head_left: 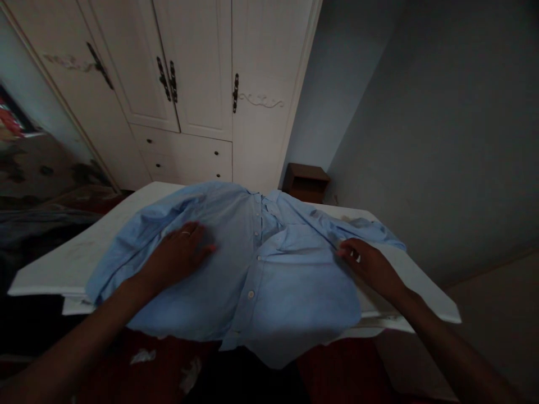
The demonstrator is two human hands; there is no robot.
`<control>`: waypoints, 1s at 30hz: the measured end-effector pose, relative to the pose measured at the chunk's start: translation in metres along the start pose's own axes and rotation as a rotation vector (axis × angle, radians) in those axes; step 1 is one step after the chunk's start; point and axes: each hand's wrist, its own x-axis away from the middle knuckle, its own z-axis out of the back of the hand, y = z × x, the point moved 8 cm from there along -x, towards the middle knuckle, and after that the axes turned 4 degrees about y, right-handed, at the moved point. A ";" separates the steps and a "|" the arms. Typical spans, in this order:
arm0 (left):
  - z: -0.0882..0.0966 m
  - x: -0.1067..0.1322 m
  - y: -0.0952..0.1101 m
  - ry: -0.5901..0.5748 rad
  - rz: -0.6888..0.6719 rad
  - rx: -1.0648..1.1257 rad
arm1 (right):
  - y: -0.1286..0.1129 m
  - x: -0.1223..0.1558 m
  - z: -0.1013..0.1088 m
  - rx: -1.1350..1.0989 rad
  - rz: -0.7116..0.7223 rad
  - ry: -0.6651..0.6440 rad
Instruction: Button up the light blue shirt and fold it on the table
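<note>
A light blue button-up shirt (298,280) lies spread front side up across a white table (46,269), its collar toward the far edge. Its lower hem hangs over the near edge, and the front placket with white buttons runs down the middle. My left hand (179,252), with a ring on one finger, rests on the shirt's left part, fingers stretched out. At the right side seam, close to the sleeve, my right hand (368,264) has its fingertips pinched on the shirt's edge. The right sleeve (370,230) lies bunched toward the table's right side.
Behind the table stands a white wardrobe (265,151) with dark handles and drawers. A small brown cabinet (309,175) sits beside it near the grey wall (442,140). Dark cloth (33,235) is piled at the left. Red patterned fabric (168,365) shows below the table's near edge.
</note>
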 end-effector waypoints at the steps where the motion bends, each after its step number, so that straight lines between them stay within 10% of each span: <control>1: 0.009 0.005 0.014 0.036 -0.007 0.059 | -0.011 0.001 0.001 -0.031 0.045 0.003; 9: -0.019 0.075 0.098 -0.203 0.197 0.442 | -0.099 -0.012 -0.034 -0.201 0.462 -0.084; 17: -0.042 0.099 0.092 -0.381 0.522 0.347 | -0.129 -0.072 -0.087 -0.044 0.567 -0.073; 30: -0.083 0.159 0.084 -0.090 0.520 0.848 | -0.173 -0.093 -0.108 -0.142 0.740 -0.100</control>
